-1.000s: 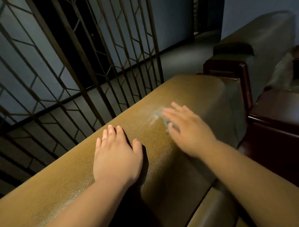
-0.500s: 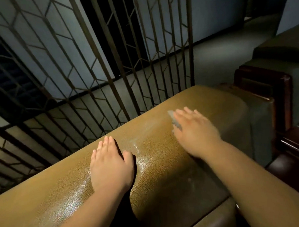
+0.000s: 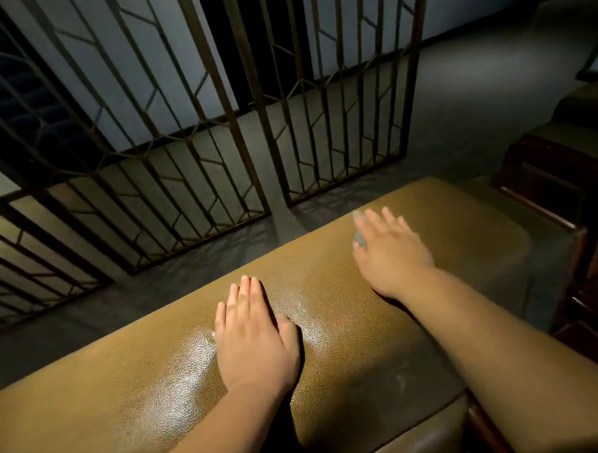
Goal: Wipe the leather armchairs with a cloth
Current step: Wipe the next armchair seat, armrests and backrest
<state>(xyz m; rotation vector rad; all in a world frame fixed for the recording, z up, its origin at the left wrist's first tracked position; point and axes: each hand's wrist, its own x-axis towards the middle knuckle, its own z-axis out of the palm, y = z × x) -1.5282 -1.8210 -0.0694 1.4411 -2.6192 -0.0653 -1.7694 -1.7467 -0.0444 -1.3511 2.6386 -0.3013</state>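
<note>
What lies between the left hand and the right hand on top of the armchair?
In the head view, only bare, shiny leather of the armchair lies between the left hand and the right hand.

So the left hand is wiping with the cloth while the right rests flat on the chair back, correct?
Not quite: the head view shows the cloth under the right hand, while the left hand rests flat on the chair back.

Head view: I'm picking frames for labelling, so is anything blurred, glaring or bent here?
Head view: the right hand is motion-smeared, and the cloth under it is a vague grey patch; the left hand is sharp. Glare streaks the armchair back near it. The room is dim, and the grille bars bow from the wide-angle lens.
</note>
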